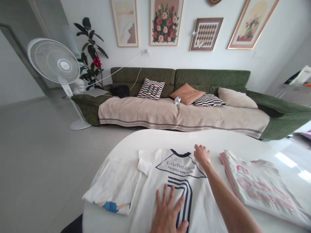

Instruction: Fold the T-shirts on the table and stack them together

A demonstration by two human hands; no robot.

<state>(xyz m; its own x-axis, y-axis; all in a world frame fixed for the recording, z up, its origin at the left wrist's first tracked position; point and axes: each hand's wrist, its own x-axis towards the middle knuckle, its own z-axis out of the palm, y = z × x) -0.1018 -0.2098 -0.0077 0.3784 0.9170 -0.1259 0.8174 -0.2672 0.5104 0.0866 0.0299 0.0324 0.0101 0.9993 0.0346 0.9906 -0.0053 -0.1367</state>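
A white T-shirt with navy lettering and a navy number lies spread on a white table. My left hand rests flat on the shirt's middle, fingers spread. My right hand reaches to the far shoulder of the same shirt near the collar, fingers curled down onto the cloth; whether it pinches the fabric is unclear. A white folded shirt with a small coloured print lies to the left. A white shirt with pink print lies to the right.
Behind the table stands a green sofa with a beige throw and several cushions. A white standing fan and a potted plant are at the back left. Framed pictures hang on the wall. Grey floor lies to the left.
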